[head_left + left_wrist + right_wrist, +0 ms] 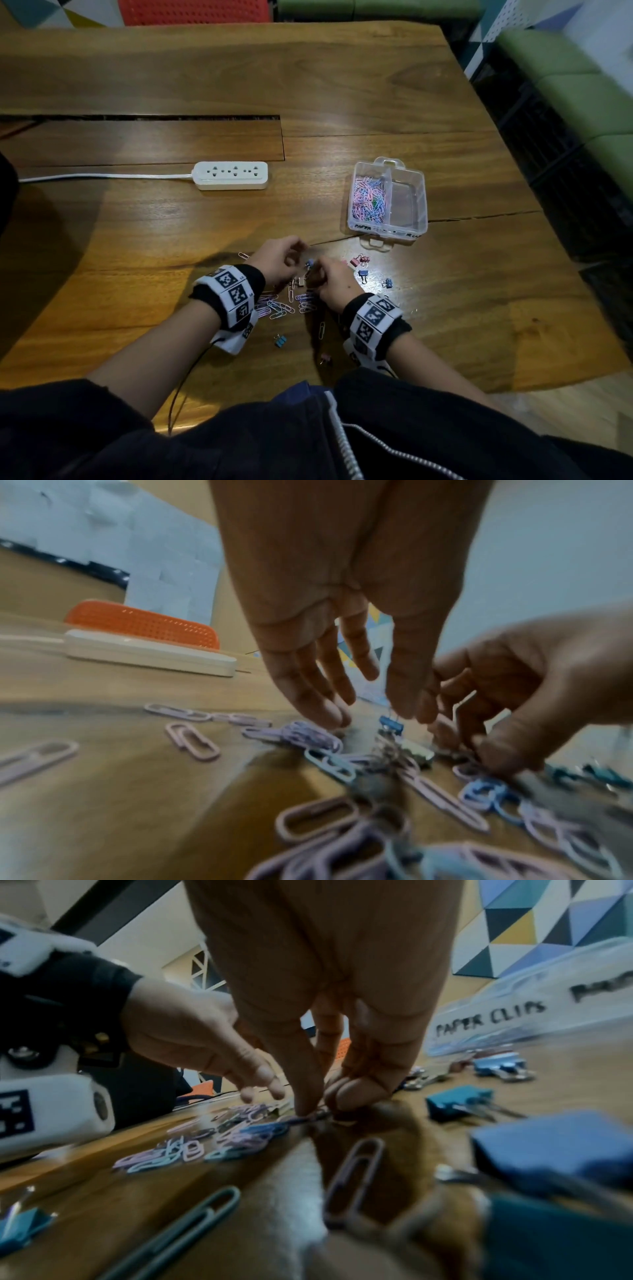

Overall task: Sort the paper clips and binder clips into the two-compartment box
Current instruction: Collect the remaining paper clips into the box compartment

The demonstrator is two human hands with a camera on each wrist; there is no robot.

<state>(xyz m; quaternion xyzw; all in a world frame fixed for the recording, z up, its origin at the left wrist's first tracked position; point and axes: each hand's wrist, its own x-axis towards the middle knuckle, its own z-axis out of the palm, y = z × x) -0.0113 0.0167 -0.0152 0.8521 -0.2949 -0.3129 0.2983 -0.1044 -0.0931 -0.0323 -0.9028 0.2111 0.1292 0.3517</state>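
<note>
— What are my hands doing?
— My right hand (pixel 325 1031) pinches paper clips (pixel 263 1129) on the table (pixel 137 240) at frame centre. My left hand (pixel 342 620) hangs beside it, fingers relaxed, holding nothing.
— And the box?
— The two-compartment box (pixel 419 192) sits right of centre, paper clips in its left compartment; binder clips (pixel 363 275) lie just below it.
</note>
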